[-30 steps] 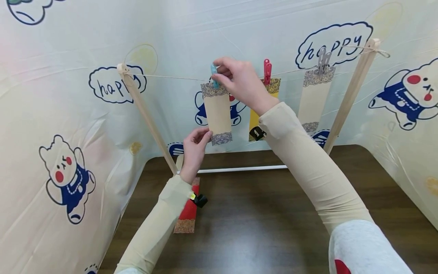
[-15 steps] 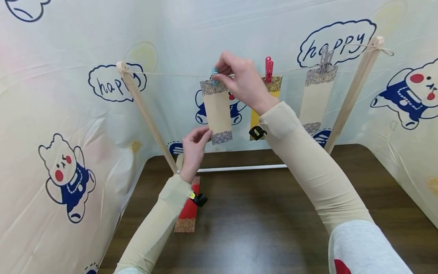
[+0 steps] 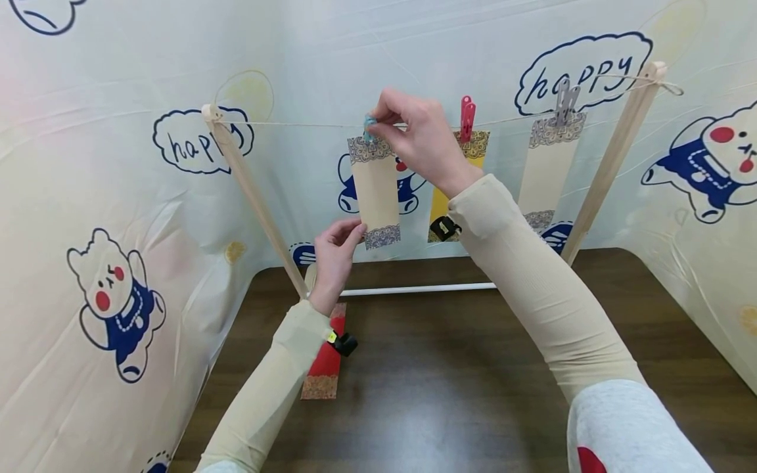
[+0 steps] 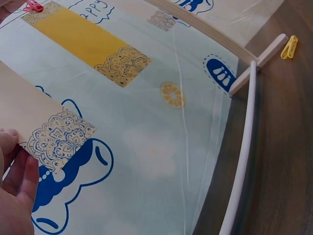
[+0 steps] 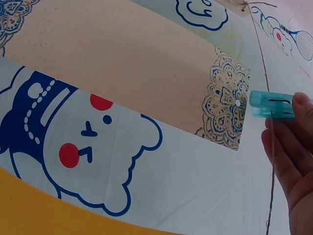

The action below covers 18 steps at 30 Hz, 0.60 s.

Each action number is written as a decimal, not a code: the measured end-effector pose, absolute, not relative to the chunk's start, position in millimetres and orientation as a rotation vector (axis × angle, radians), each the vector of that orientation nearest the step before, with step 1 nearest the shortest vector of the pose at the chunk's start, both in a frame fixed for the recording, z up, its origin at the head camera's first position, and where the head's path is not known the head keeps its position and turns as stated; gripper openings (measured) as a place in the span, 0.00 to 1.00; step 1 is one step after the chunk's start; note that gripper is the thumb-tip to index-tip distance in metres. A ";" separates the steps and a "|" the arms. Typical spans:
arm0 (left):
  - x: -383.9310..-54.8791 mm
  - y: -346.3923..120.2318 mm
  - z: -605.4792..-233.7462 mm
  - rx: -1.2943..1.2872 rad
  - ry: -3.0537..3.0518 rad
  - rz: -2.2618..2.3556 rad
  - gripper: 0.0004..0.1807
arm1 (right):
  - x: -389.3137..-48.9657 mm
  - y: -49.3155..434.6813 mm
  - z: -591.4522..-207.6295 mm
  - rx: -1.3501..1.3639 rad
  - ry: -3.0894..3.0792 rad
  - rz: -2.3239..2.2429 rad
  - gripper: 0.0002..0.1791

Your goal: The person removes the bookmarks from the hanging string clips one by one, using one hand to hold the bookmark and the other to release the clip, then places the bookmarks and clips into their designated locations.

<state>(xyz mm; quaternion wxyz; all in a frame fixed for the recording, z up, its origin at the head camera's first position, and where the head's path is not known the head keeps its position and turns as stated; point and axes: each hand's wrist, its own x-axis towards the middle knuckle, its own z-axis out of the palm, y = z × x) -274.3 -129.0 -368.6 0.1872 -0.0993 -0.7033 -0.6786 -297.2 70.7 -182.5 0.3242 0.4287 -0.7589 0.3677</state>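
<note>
My right hand (image 3: pixel 420 138) pinches a light blue clothespin (image 5: pixel 271 102) on the string (image 5: pixel 264 61). The clothespin's tip lies right at the top edge of a cream paper card (image 3: pixel 377 194) with patterned bands at both ends. A small white dot shows in the upper band in the right wrist view. Lower down, my left hand (image 3: pixel 336 256) holds the card's lower left edge between thumb and fingers. To the right, a red clothespin (image 3: pixel 467 119) holds a yellow card (image 4: pixel 83 39), partly behind my right hand and wrist. A grey clothespin (image 3: pixel 566 104) holds another cream card (image 3: pixel 547 174).
The string runs between a left wooden post (image 3: pixel 254 197) and a right one (image 3: pixel 615 161). A white rod (image 3: pixel 414 289) joins the stand low down. A red card (image 3: pixel 322 368) lies on the dark table (image 3: pixel 449 394), near my left wrist. A yellow clothespin (image 4: pixel 289 47) lies beside the stand's foot.
The light blue clothespin has risen slightly against the card's top edge, and my right fingers now cover more of it. My left hand keeps its hold, and the view has shifted a little.
</note>
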 end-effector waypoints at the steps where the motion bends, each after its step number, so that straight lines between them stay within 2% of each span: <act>1: -274.1 -129.0 -368.5 -0.278 -1.978 -1.912 0.13 | -296.9 70.6 -182.3 1.123 -1.990 0.961 0.07; 18: -272.1 -130.1 -373.8 -0.298 -1.978 -1.889 0.13 | -291.1 68.7 -176.4 1.090 -1.999 0.970 0.07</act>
